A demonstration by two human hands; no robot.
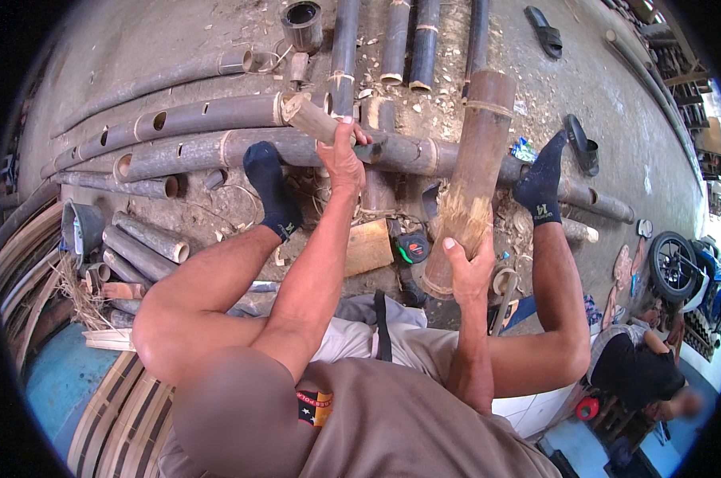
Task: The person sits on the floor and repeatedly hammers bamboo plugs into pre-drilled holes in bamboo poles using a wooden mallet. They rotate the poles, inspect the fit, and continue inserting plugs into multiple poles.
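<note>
Gripping bamboo pole, right hand (fingers wrapped).

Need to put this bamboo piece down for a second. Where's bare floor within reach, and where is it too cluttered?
Bare concrete floor lies to the right, between the upright bamboo section held by the right hand and the black sandals. Crowded: around the left hand gripping a short bamboo stub, with drilled bamboo poles, shavings, a tape measure and a wooden block between the feet.

Rough, fibrous bamboo pole, splintered surface
</note>
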